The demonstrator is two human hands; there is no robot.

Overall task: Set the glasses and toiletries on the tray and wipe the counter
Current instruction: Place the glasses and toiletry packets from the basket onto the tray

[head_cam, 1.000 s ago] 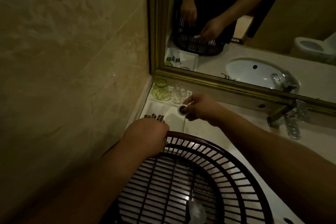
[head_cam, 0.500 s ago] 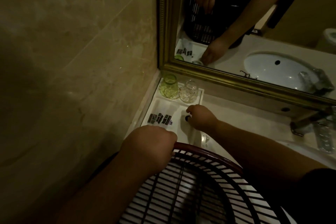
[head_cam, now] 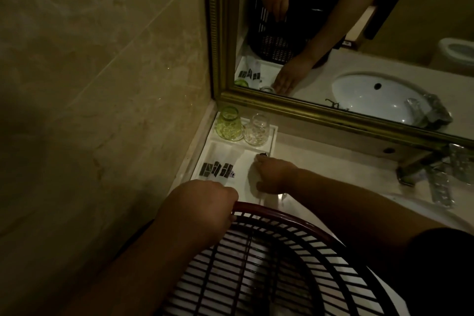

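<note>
Farthest left, our left hand curls tight over the rim of the dark slatted basket. It is a light, stiff thing that one hand steadies easily.

Just beyond those knuckles lies the sachet pack, flat in the white tray. It is thin, soft and nearly weightless, best lifted by an edge. Past it, at the tray's far end, the green glass and the clear glass stand mouth down, side by side. Both are hard, smooth and breakable, so we would take each round its wider lower body and set it down gently.

To the right of the sachets, our right hand sits low over the tray's right side with its fingers curled. They appear to pinch a small bottle, of which only the dark cap shows beyond the fingertips. How firmly we hold it we cannot tell. We judge it light, rigid and a little slick, likely to roll if released on its side, so a hold across the body near the cap suits it.

Right of this grip stretches the pale counter, not yet wiped, with the faucet well off.
</note>
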